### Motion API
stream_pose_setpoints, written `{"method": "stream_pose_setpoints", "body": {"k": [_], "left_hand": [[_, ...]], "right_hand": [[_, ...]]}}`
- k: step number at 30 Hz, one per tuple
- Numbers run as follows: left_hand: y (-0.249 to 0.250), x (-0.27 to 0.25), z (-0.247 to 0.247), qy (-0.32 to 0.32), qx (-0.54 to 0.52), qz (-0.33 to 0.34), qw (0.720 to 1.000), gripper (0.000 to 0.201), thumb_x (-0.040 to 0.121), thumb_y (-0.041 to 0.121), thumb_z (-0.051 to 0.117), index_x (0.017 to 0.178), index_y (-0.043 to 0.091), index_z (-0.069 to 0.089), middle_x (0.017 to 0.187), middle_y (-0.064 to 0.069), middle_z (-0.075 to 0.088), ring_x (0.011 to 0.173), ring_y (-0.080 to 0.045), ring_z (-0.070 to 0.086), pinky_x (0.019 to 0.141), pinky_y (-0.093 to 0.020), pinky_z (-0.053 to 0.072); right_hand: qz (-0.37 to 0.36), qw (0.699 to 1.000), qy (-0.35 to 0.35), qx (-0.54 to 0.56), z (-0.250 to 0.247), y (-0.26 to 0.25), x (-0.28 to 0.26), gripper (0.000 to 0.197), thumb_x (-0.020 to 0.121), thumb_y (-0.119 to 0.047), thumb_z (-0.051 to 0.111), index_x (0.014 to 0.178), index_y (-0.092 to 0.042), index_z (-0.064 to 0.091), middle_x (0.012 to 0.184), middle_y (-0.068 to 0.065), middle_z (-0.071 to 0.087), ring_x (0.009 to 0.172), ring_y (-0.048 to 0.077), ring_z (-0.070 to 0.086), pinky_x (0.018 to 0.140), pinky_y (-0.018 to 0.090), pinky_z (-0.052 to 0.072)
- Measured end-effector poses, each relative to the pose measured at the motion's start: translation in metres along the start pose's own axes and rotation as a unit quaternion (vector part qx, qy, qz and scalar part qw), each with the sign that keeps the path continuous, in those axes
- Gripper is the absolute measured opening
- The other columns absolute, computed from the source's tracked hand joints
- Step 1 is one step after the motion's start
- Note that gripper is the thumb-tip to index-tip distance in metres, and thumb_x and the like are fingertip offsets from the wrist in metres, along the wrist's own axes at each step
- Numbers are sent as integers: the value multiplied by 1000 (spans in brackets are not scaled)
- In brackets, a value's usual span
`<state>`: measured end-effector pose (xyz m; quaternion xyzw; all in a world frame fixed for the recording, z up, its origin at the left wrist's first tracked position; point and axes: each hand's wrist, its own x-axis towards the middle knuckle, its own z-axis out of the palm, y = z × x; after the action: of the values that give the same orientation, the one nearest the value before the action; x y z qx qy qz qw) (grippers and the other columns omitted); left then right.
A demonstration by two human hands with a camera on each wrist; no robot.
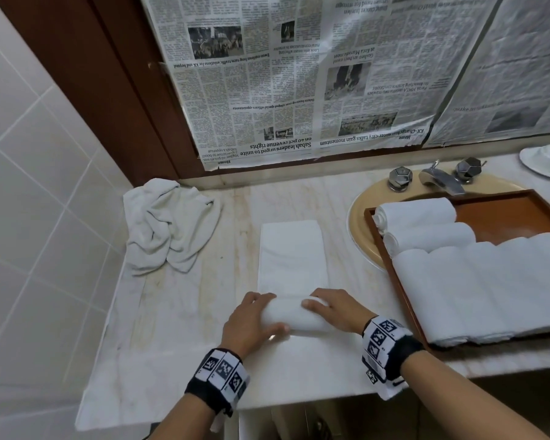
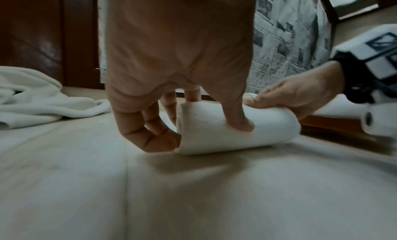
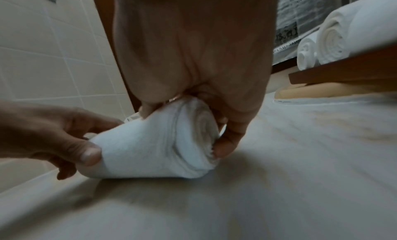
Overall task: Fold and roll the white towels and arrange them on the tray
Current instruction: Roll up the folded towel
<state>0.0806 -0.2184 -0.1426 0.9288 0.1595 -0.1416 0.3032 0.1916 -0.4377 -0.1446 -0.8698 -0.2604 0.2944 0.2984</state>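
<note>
A white towel (image 1: 291, 258) lies folded into a long strip on the marble counter, its near end rolled into a tight roll (image 1: 294, 315). My left hand (image 1: 251, 319) grips the roll's left end, thumb pressed into it (image 2: 240, 121). My right hand (image 1: 331, 308) curls round the right end, where the spiral (image 3: 204, 133) shows. Beside them a brown wooden tray (image 1: 505, 211) holds two small rolled towels (image 1: 416, 211) and several larger rolls (image 1: 489, 287). A crumpled white towel (image 1: 169, 223) lies at the back left.
The tray sits over a beige sink (image 1: 362, 223) with a chrome tap (image 1: 438, 181). Newspaper (image 1: 299, 74) covers the wall behind. A white dish (image 1: 546, 160) stands at the back right. A tiled wall (image 1: 29, 185) bounds the counter on the left.
</note>
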Motion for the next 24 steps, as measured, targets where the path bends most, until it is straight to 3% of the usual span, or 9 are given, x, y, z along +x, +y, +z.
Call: {"method": "stream_pose_setpoints", "body": {"k": [3,6,9,11,13,15,17,21,24], "left_hand": [[-3,5,-6,-27,-37,1,999,77,59,77,68,128,45,56,121,13,51,113,-12,54,96,-40,48],[-1,10,-12,-44,-67,-1,997,68,65,74,72,123,41,62,113,10,56,110,-13,54,95,-31,44],[6,8,-18,-48,-97,1,994,52,78,57,77,122,32,65,102,12,56,102,-11,54,82,-22,40],[9,7,-20,-50,-95,1,994,52,81,55,75,125,29,64,102,11,55,102,-11,53,83,-23,39],[10,6,-18,-55,-67,5,996,58,82,58,72,131,29,60,111,8,54,110,-14,55,89,-26,41],[7,4,-12,-49,-34,7,998,73,80,67,67,142,33,48,131,7,46,122,-16,49,94,-31,43],[6,-1,-6,-15,-27,22,999,81,77,71,66,146,40,38,141,14,33,128,-13,39,91,-33,44],[3,-10,1,5,-25,51,998,70,73,65,69,135,46,43,133,18,38,120,-8,46,90,-35,49],[0,-7,-3,-21,-69,36,997,64,72,63,73,129,41,53,122,12,50,115,-10,52,93,-29,45]], "right_hand": [[1,997,60,-46,8,-5,-7,37,99,-49,47,122,-21,54,121,1,55,108,22,55,88,33,46],[-10,972,128,-198,16,-20,-15,37,103,-41,40,135,-23,46,137,2,40,118,25,44,79,34,49],[-46,961,72,-262,24,-22,-19,67,88,-59,48,143,-23,36,141,1,36,128,26,36,90,39,45],[-55,957,47,-282,28,-18,-18,80,82,-57,56,148,-21,32,143,3,37,131,28,36,92,42,43],[-55,957,65,-277,29,-15,-15,73,87,-45,61,149,-19,33,143,3,41,131,29,38,93,42,41],[-57,960,58,-270,26,-14,-11,66,92,-44,56,149,-21,32,143,0,42,131,25,37,96,40,39],[-48,971,29,-231,20,-12,-7,61,93,-46,53,147,-23,36,140,-2,45,130,21,37,98,38,36],[-44,992,-27,-116,10,-2,-1,50,86,-54,62,127,-28,55,120,-4,58,116,21,50,92,33,40],[-8,998,-58,-19,2,0,-4,51,82,-57,68,123,-28,56,118,-4,61,107,17,56,90,29,44]]}}
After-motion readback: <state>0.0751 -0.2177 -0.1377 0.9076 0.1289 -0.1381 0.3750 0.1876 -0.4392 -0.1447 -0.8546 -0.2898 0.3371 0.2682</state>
